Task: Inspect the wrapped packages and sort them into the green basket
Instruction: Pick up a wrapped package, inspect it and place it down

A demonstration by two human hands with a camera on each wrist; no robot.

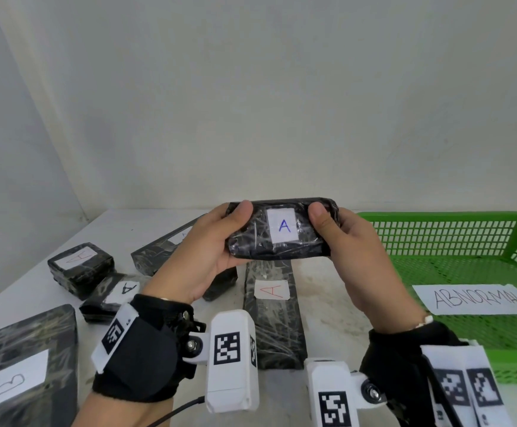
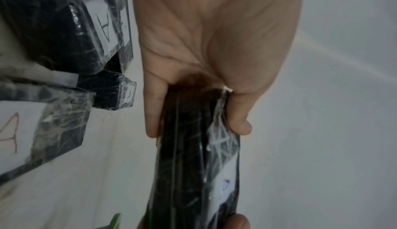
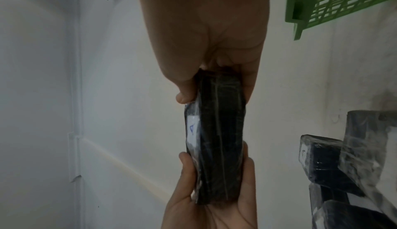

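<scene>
Both hands hold one black wrapped package point(image 1: 260, 245) up above the table, its white label with a blue "A" facing me. My left hand point(image 1: 217, 241) grips its left end, thumb on the front. My right hand point(image 1: 340, 241) grips its right end the same way. The left wrist view shows this package point(image 2: 193, 164) edge-on between thumb and fingers. In the right wrist view the package point(image 3: 219, 139) is clamped at both ends by the two hands. The green basket point(image 1: 454, 229) stands at the right with a paper reading "ABNORMAL" point(image 1: 479, 298) in it.
Several other black wrapped packages lie on the white table: a long one with a red "A" point(image 1: 271, 328) under the hands, a small block point(image 1: 81, 266) at the left, a flat one labelled "B" point(image 1: 19, 365) at the near left. A white wall stands behind.
</scene>
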